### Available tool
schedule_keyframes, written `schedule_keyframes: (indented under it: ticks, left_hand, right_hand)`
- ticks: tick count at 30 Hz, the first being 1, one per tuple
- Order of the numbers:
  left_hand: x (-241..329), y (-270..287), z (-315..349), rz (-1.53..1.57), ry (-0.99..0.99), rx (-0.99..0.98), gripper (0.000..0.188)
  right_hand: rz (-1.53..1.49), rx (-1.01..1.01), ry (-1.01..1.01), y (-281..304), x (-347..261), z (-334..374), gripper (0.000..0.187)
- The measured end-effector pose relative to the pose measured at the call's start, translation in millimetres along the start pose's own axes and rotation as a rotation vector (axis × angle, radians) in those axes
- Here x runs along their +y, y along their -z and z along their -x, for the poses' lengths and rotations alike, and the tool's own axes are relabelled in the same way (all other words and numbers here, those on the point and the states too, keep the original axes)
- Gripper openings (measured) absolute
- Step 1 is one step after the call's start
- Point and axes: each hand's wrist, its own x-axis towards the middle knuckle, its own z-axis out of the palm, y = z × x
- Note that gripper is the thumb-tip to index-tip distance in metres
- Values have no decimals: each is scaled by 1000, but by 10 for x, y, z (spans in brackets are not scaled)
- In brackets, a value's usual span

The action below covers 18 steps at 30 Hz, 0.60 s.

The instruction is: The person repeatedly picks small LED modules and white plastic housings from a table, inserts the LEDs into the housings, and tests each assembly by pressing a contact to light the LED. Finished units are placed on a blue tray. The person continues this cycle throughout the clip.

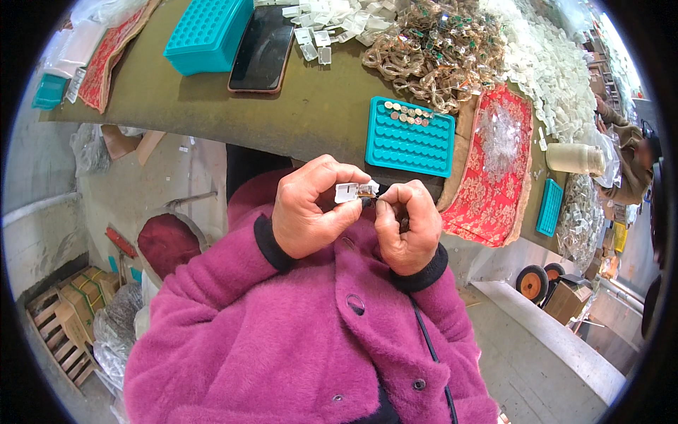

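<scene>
We note: left hand (305,207) pinches white plastic case (345,192), long axis toward right hand (409,227); whose grip we cannot tell.

The small case (346,192) looks like smooth white plastic with a slight gloss. The worktable (321,116) has a matt olive surface; along its near edge, the turquoise tray (429,157) is ribbed, moulded plastic, its round pieces (411,120) shiny as metal. The patterned red cloth (482,215) over that edge looks woven, its border rough and fuzzy. The phone (263,53) has glossy dark glass (faintly smudged, perhaps), while the purple coat (275,346) is soft-napped and lustreless.
</scene>
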Motion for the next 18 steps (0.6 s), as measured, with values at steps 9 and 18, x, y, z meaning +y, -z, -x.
schedule_keyframes:
  ticks: [9,18]
  left_hand:
    - [-2,-8,-12,-33,-24,22,31]
    - [-4,-1,-13,-109,-73,10,30]
  right_hand:
    - [3,-5,5,2,4,-12,16]
    - [6,-23,18,-3,53,-12,19]
